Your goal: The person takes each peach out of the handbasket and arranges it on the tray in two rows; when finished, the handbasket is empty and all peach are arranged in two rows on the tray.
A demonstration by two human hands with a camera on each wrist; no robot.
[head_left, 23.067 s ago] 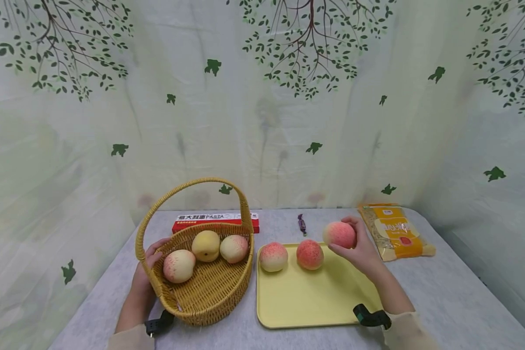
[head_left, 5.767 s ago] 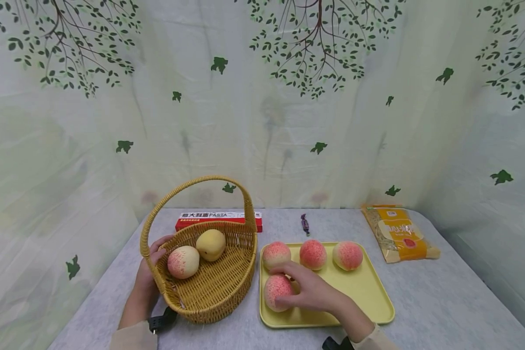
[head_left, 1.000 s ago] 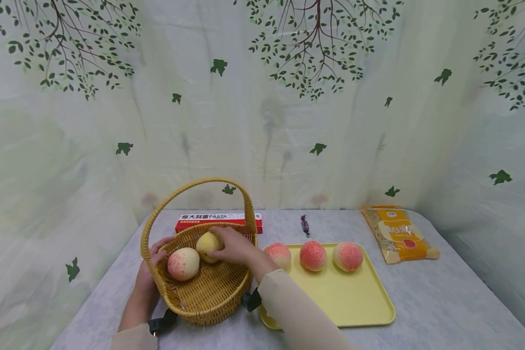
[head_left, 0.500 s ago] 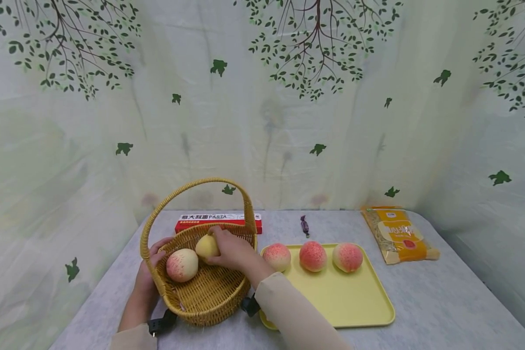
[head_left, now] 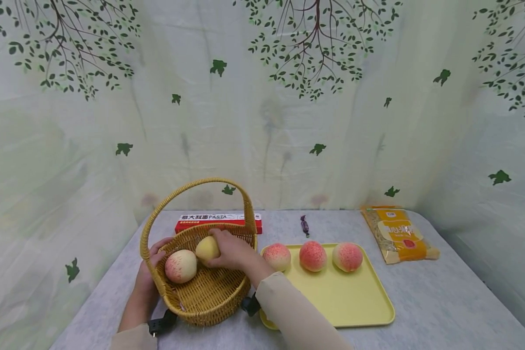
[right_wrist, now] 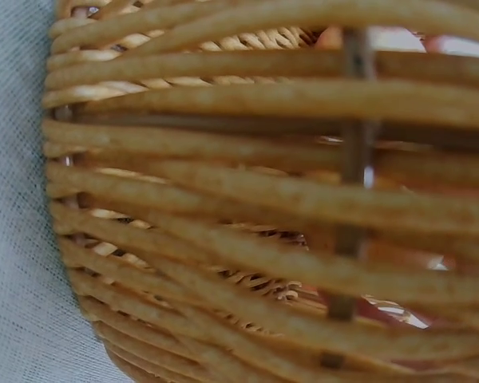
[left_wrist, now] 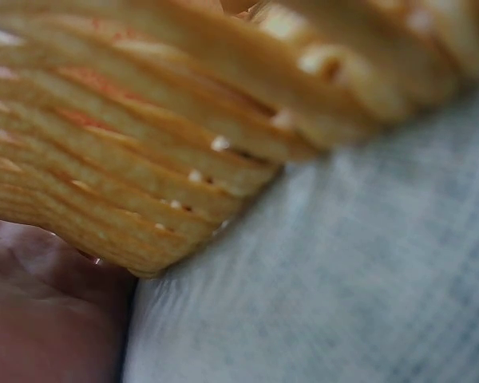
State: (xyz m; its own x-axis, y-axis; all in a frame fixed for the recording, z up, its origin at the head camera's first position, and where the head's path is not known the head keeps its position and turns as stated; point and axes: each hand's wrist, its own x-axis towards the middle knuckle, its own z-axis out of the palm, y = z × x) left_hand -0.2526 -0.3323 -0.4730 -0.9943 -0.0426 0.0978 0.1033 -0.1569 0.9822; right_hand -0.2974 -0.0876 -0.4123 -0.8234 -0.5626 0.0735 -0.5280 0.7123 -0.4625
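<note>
From the head view, my right hand [head_left: 233,252] pinches the yellow peach [head_left: 207,248], thumb on the near side and fingers behind, inside the wicker basket [head_left: 207,317]. Just beside it in the basket, toward my left, sits a cream-and-pink peach [head_left: 181,266]. My left hand [head_left: 148,268] grips the basket's left rim, fingers curled over it. On my right, three pink peaches [head_left: 313,256] stand in a row along the far side of the yellow tray [head_left: 332,301]. Behind the basket lies a red-and-white pasta box [head_left: 189,224]; a purple-wrapped candy [head_left: 305,226] and an orange bag [head_left: 400,234] lie farther right.

From the left wrist, my palm is beside the woven wall (reddish patches show through its gaps).

From the right wrist, the weave covers most of the view; I cannot tell my grip there.
</note>
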